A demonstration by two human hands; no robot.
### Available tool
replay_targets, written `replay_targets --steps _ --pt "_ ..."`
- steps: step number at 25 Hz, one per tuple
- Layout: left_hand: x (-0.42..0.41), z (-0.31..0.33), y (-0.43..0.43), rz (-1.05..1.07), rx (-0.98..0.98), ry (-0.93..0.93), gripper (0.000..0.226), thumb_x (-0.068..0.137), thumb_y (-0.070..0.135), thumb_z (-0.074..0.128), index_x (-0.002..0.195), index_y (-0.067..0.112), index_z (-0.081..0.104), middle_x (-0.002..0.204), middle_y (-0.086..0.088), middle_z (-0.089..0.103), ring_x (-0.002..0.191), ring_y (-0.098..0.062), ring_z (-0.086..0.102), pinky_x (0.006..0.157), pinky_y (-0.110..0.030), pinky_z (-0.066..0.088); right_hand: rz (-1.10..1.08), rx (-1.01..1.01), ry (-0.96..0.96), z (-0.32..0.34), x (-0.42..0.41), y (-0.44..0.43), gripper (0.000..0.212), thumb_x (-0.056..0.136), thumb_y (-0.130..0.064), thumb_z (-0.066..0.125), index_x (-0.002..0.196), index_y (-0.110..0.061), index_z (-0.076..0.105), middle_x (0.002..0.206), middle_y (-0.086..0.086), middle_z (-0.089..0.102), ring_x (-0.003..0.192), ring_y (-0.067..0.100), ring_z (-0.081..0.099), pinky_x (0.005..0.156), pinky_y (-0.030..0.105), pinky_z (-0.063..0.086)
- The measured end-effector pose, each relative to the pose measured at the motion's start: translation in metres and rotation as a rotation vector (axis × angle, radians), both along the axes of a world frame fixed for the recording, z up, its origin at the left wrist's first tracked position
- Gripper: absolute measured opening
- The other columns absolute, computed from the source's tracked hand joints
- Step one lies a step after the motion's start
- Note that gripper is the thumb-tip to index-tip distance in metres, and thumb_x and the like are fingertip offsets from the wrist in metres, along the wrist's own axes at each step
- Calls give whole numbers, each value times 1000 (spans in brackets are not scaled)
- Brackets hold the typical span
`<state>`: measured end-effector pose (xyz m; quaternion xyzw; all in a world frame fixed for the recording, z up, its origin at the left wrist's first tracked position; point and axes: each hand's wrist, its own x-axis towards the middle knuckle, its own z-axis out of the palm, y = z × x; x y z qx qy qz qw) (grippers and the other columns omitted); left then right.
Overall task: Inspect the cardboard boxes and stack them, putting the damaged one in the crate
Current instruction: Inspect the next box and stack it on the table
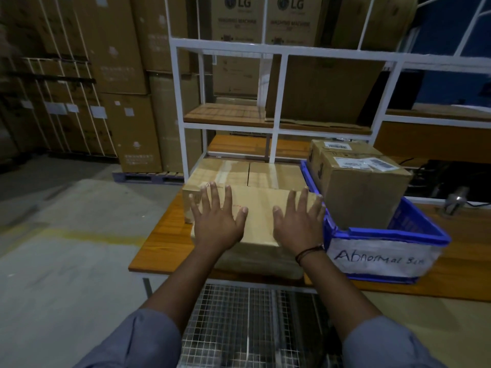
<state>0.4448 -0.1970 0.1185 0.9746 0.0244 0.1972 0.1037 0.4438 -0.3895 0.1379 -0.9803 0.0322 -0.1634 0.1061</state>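
As the top cardboard box [256,208] lies mid-frame on a lower box [260,264], I see my left hand [216,221] and right hand [299,224] flat on its lid, fingers straight, spread wide, gripping nothing. Just right, the blue crate [393,235] holds another box [364,189] on the wooden table [164,235].

Top box [259,216], tan and flat, lying on a lower box [260,264] at the front edge of the table [164,235]. Two taped boxes [220,173] just behind. To the right, blue crate [398,232] marked "Abnormal Bin", holding two labelled boxes [364,192].
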Motion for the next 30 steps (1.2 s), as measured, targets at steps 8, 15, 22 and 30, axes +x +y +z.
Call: replay_targets --steps 8,15,22,30 --pt "17 0 3 -1 29 43 79 102 67 14 165 23 -5 171 -16 -11 157 -37 -15 122 -56 -16 352 -186 -14 -17 -1 49 79 97 -48 -4 165 -8 6 173 13 0 160 26 -3 129 49 -2" --pt "20 -2 4 -4 27 63 80 102 68 14 166 23 -3 171 -16 -10 157 -36 -14 123 -55 -15 374 -181 28 -15 1 43 87 92 -55 -10 164 -8 4 173 12 -1 160 24 -4 129 45 -2" --pt "22 -1 5 -15 11 33 82 100 71 11 166 23 0 171 -15 -10 158 -34 -14 124 -54 -14 215 -139 48 -9 -4 25 76 108 -55 14 164 -6 0 172 14 -6 160 24 -6 129 46 -1" --pt "21 -1 7 -25 -5 27 82 100 72 12 166 24 1 172 -14 -8 158 -33 -13 125 -53 -12 185 -114 48 -9 -3 9 79 106 -58 16 164 -7 0 172 12 -7 160 24 -6 129 46 -4"
